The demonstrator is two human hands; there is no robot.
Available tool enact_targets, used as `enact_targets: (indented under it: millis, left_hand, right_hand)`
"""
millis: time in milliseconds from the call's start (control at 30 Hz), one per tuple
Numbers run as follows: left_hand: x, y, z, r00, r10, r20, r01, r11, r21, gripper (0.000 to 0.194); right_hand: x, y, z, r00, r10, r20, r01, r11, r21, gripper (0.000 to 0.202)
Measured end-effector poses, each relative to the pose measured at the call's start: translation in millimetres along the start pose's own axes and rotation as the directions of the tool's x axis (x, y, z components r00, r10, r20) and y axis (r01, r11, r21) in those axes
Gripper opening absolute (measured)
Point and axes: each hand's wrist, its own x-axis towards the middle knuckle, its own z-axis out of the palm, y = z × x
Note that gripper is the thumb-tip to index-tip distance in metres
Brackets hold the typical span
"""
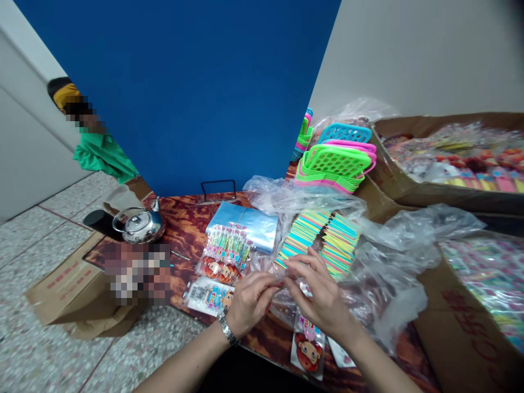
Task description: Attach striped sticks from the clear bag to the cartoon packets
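Observation:
My left hand point(251, 300), with a metal watch at the wrist, is closed in a pinch; what it holds is too small to make out. Close against it on the right is my right hand point(317, 292), thumb and fingers bent together on something tiny that I cannot name. Just beyond them, colourful thin sticks point(305, 234) lie in an opened clear bag. A printed packet with a red-haired cartoon face point(308, 352) lies below my hands. More cartoon packets point(223, 267) are left of my hands, beside a blue plastic pack point(257, 226).
Stacked green, pink and blue plastic baskets point(338, 164) stand at the back right. Cardboard boxes point(458, 316) with bagged goods are on the right. A metal kettle point(141, 226) and a black cylinder point(102, 222) are at the left. A person in green stands beyond the blue partition point(196, 98).

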Motion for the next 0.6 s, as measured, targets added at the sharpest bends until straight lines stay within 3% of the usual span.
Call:
enact_targets:
  millis: [100, 200, 333, 400, 500, 600]
  left_hand:
    - [-1, 1, -4.2, 0.999, -0.031, 0.038, 0.031, 0.999, -0.014, 0.014]
    - [-2, -8, -23.5, 0.989, -0.142, 0.037, 0.140, 0.989, 0.050, 0.015]
    - [0, -45, -63.4, 0.958, -0.247, -0.143, 0.277, 0.925, 0.261, 0.017]
    - [2, -70, -75.6, 0.952, -0.263, -0.155, 0.303, 0.875, 0.377, 0.017]
    - [4, -104, -75.9, 0.943, -0.293, -0.155, 0.331, 0.807, 0.489, 0.017]
    - [5, -125, -64.7, 0.930, -0.280, -0.239, 0.367, 0.760, 0.537, 0.019]
  right_hand:
    - [0, -1, 2, 0.999, 0.013, 0.049, -0.015, 0.999, 0.032, 0.042]
    - [-3, 1, -1, 0.999, 0.046, 0.027, -0.047, 0.999, 0.026, 0.040]
    - [-17, 15, -7, 0.983, 0.183, 0.017, -0.182, 0.983, -0.038, 0.034]
    - [-30, 27, -6, 0.973, 0.213, 0.085, -0.203, 0.972, -0.114, 0.031]
    - [-54, 46, -1, 0.950, 0.212, 0.227, -0.143, 0.947, -0.288, 0.024]
    - [-76, 56, 1, 0.898, 0.282, 0.337, -0.102, 0.880, -0.463, 0.023]
